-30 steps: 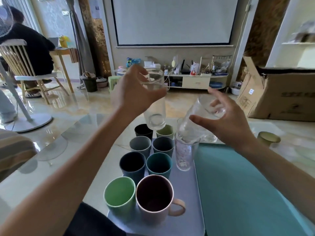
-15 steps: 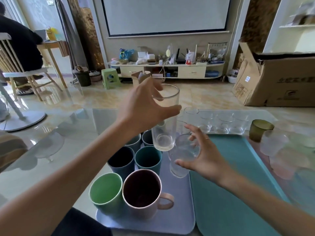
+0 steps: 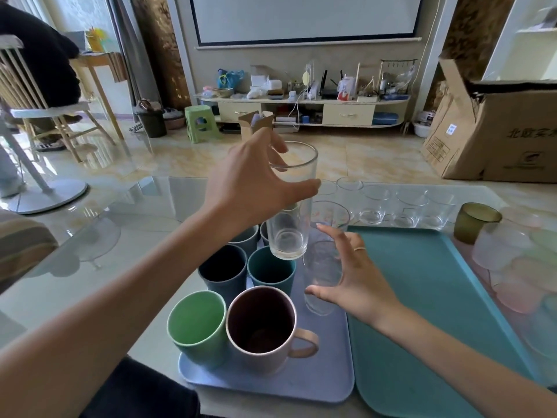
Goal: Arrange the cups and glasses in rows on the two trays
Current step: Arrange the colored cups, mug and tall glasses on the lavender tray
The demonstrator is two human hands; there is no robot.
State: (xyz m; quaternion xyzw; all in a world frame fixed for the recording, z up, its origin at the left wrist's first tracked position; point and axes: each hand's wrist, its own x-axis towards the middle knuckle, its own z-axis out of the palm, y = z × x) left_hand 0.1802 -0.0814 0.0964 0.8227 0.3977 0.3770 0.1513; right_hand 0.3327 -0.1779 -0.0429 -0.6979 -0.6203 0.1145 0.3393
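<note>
A clear, smooth tall glass (image 3: 294, 203) is gripped by the left hand (image 3: 253, 188), and a second transparent glass (image 3: 324, 260) is seen beside the right hand (image 3: 358, 285), on which a thin metal ring (image 3: 359, 248) is worn. A matt finish is shown by the pink mug (image 3: 265, 330), the green cup (image 3: 196, 330) and the two teal cups (image 3: 271, 270). The lilac tray (image 3: 316, 384) and the teal tray (image 3: 428, 297) look like matt plastic. The tabletop (image 3: 120, 206) is glossy glass with reflections. Frosted tumblers (image 3: 500, 245) appear translucent and dull; the olive cup (image 3: 474, 221) is tinted glass. The box (image 3: 497, 131) is brown cardboard.
</note>
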